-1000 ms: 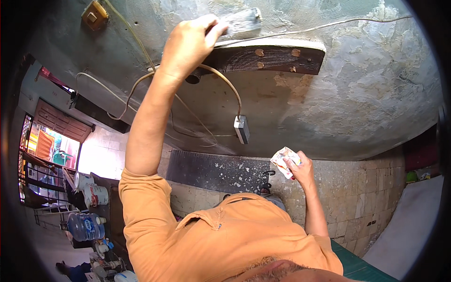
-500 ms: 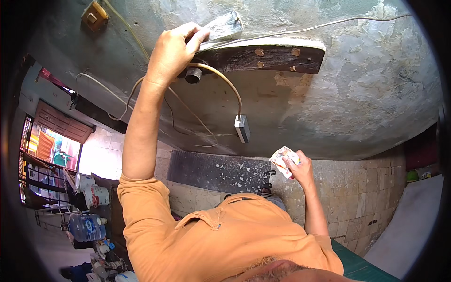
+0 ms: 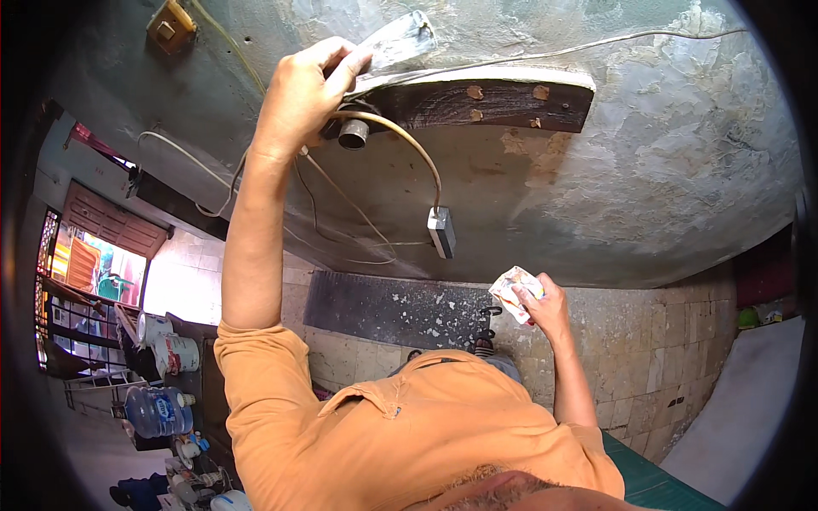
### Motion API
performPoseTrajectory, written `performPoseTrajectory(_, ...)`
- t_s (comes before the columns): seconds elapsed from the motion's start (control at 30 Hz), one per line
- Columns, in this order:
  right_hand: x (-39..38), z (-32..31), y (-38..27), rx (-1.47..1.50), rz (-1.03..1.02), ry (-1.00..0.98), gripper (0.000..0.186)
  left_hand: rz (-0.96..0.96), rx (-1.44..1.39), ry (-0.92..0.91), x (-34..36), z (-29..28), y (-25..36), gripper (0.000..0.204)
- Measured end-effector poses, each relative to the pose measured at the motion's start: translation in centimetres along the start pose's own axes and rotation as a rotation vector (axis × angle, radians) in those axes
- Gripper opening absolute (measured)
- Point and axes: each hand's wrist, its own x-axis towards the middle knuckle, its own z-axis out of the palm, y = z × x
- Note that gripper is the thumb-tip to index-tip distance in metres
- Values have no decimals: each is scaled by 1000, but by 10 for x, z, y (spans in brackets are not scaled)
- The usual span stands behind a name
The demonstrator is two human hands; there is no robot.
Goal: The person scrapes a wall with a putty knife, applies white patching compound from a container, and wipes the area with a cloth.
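Up on the grey wall (image 3: 486, 183), my left hand (image 3: 300, 94) is closed round a flat putty scraper (image 3: 400, 41). Its broad blade is smeared whitish and lies at or very near the wall, just above a dark wooden board (image 3: 503, 100) with a white-topped edge. My fingers hide its handle end. Lower down, my right hand (image 3: 546, 305) grips a crumpled white packet (image 3: 515, 294) with red and yellow print, held away from the wall. What the packet contains cannot be seen. A short pipe end (image 3: 353, 134) sticks out below my left hand.
A cable (image 3: 409, 145) loops from the board to a hanging socket box (image 3: 441, 232); a thin wire (image 3: 630, 38) crosses the wall above. A yellowish switch (image 3: 171, 30) sits upper left. Below lies a speckled dark mat (image 3: 400, 307). A water jug (image 3: 158, 411) and buckets (image 3: 176, 353) stand left.
My left hand and the scraper have shifted slightly left and up along the wall. My right hand with the packet has barely moved.
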Motion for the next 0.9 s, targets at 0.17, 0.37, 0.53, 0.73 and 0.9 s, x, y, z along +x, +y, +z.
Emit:
performPoseTrajectory(0.17,3,4,3,7,-37,3,36,81,61,23,1,8,-3,27)
performPoseTrajectory(0.37,2,-3,2,26,-4,14,35,-20,143,18,2,14,0,28)
performPoseTrajectory(0.53,1,1,14,-32,-63,31,34,-61,175,36,2,16,4,29)
performPoseTrajectory(0.73,4,-2,-9,8,-2,10,36,13,157,87,9,31,20,29)
performPoseTrajectory(0.9,2,2,2,16,-53,20,37,74,141,112,11,28,15,28)
